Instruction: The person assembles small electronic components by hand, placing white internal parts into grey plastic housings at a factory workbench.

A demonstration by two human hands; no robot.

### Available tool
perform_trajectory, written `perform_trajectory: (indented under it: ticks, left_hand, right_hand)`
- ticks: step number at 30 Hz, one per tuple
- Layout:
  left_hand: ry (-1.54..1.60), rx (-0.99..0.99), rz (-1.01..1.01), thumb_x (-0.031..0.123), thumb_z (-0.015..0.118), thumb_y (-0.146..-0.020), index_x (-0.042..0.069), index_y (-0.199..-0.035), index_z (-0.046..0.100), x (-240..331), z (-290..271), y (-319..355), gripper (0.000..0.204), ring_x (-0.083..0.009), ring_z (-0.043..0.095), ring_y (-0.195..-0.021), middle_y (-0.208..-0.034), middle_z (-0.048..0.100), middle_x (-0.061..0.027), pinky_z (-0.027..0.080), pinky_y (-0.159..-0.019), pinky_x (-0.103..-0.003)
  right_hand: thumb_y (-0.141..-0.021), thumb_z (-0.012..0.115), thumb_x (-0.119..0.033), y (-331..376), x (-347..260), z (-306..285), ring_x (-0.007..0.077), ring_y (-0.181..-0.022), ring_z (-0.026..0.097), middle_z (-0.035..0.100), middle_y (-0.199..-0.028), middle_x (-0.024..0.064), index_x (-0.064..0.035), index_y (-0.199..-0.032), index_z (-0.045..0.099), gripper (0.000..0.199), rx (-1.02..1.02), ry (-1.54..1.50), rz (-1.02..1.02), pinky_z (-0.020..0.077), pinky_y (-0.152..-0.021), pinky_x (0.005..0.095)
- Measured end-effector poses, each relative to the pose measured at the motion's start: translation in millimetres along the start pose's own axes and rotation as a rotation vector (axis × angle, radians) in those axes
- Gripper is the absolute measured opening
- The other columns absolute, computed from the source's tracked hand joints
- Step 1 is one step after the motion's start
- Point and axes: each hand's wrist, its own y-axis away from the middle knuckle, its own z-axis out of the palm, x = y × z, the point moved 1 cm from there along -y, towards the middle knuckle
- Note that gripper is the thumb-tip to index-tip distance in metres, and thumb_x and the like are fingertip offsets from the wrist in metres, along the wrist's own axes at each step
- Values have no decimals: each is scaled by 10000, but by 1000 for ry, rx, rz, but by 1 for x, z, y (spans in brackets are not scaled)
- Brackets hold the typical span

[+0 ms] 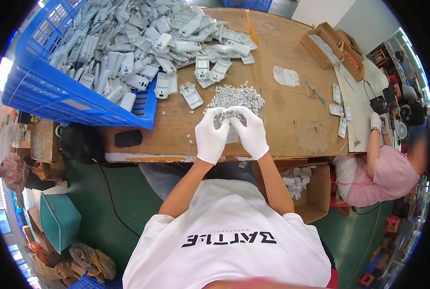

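Observation:
My left hand (pixel 210 138) and my right hand (pixel 250 136), both in white knitted gloves, meet over the near part of the table. Between them they grip a pale plastic housing (pixel 231 137), thumbs close together at its upper end. The fingers cover much of it, so its details are hard to make out. Just beyond the hands spreads a heap of small white plastic parts (pixel 241 96). A pale open housing shell (pixel 191 95) lies to the left of that heap, and more shells (pixel 202 66) lie farther off.
A blue crate (pixel 75 98) at the left spills a large pile of housings (pixel 128 43) onto the cardboard-covered table (pixel 282 115). A black pouch (pixel 128 138) lies near the front edge. A green pen-like tool (pixel 316 93) lies right. A co-worker in pink (pixel 386 176) sits at the right.

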Motion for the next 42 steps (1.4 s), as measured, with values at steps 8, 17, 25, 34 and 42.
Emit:
perform_trajectory:
  ticks: [8, 17, 25, 34, 42]
  left_hand:
    - [-4, 75, 8, 45, 659, -870, 15, -1077, 650, -2, 4, 19, 210, -266, 712, -867, -955, 709, -157, 543, -778, -349]
    - [28, -75, -12, -3, 623, -864, 32, -1268, 628, 0, -2, 24, 405, -153, 687, -955, -1107, 715, -124, 528, -866, -299]
    - [-1, -20, 20, -26, 604, -851, 72, -1254, 634, 5, -9, 18, 416, -268, 705, -880, -1052, 711, -151, 551, -782, -331]
    - [-17, -82, -9, -24, 613, -840, 74, -1251, 635, -5, 1, 4, 424, -280, 712, -912, -1073, 711, -150, 554, -800, -351]
    - [19, -130, 76, -75, 624, -816, 68, -1252, 651, -7, 35, 10, 460, -229, 707, -802, -1020, 723, -157, 555, -761, -314]
  right_hand:
    - [-920, 626, -85, 23, -2, -1, 159, -996, 660, 705, -1060, 95, -11, -1197, 642, 287, -39, -219, 25, 508, -892, 307]
    - [-900, 623, -56, 16, 9, 13, 121, -957, 651, 703, -1055, 69, -1, -1171, 654, 278, 80, -312, 59, 508, -864, 276]
    - [-889, 619, -52, 7, -9, 21, 64, -890, 606, 689, -1005, 14, -2, -1149, 672, 270, -16, -372, 166, 501, -799, 237]
    - [-868, 580, -18, -7, 12, 26, 69, -850, 595, 658, -931, 22, -12, -1041, 652, 188, 52, -524, 198, 506, -763, 247]
    - [-864, 515, 8, 6, 40, 2, 74, -780, 596, 634, -885, 19, -17, -1026, 598, 184, 116, -583, 232, 507, -710, 236]
